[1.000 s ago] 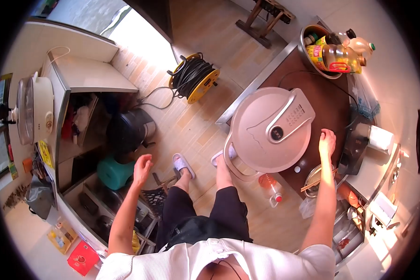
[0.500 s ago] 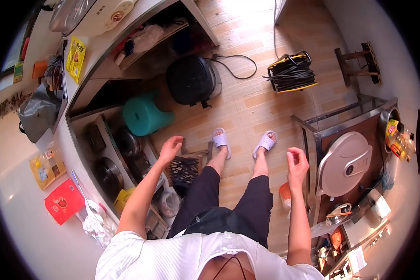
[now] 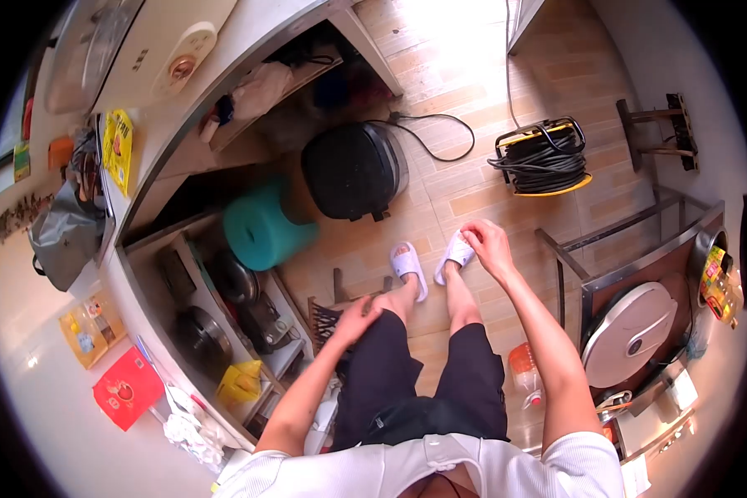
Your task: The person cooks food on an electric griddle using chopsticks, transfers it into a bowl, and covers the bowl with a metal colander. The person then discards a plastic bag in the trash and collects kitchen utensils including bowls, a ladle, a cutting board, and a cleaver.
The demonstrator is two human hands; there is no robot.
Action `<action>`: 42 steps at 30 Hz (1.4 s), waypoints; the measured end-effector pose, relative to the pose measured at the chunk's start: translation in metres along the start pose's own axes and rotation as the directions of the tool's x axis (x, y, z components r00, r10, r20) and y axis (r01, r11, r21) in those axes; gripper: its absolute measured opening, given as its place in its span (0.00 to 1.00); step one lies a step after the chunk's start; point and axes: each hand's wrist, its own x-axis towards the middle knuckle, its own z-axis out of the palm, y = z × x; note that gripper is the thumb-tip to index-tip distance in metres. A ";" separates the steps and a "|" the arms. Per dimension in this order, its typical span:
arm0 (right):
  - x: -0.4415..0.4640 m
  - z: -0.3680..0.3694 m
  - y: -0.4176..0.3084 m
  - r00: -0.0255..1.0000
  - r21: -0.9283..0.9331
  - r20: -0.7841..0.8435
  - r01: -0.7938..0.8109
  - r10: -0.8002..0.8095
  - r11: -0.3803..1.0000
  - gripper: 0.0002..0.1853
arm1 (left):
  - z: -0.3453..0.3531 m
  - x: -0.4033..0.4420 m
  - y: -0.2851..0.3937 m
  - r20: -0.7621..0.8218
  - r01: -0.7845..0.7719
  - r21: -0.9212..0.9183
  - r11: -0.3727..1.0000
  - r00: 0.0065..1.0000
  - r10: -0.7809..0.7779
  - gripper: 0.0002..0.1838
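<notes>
My left hand point(image 3: 354, 321) is low beside my left knee, in front of a small stool with a dark woven seat point(image 3: 322, 320). Its fingers are apart and hold nothing; I cannot tell whether they touch the knee or the stool. In the air, between the camera and my right slipper point(image 3: 454, 251), is my right hand point(image 3: 491, 249). Its fingers are curled with the tips together, and no object shows in them. The left slipper point(image 3: 407, 264) is on the tiled floor nearby.
Ahead stand a black lidded bin point(image 3: 353, 170), a teal plastic stool point(image 3: 261, 228) and a cable reel point(image 3: 546, 158) with its cord. Open shelves with pots point(image 3: 203, 336) line the left. At right is a metal-framed table point(image 3: 606, 290) with a round lid point(image 3: 631, 332); an orange-filled bottle point(image 3: 524, 369) stands near it.
My right hand has swung inward to the left, over the right slipper. My left hand has dropped back toward the knee. The view has shifted, and my legs are closer together.
</notes>
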 end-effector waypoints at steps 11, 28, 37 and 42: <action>0.251 0.168 0.188 0.998 -0.409 0.060 0.015 0.011 0.912 0.10 | -0.007 0.050 0.082 0.037 -0.164 0.464 0.870 0.985 0.166 0.42; 0.328 0.263 0.252 0.953 -0.316 -0.268 0.048 -0.138 0.948 0.12 | -0.072 0.110 0.090 0.100 -0.167 0.496 0.852 0.986 0.135 0.39; 0.384 0.269 0.252 0.999 -0.291 -0.045 0.007 -0.021 0.957 0.23 | -0.061 0.120 0.115 0.112 -0.171 0.591 0.789 0.985 0.130 0.39; 0.429 0.292 0.269 0.974 -0.658 0.134 0.227 -0.185 0.718 0.17 | -0.068 0.138 0.121 0.026 -0.148 0.622 0.769 0.985 0.168 0.39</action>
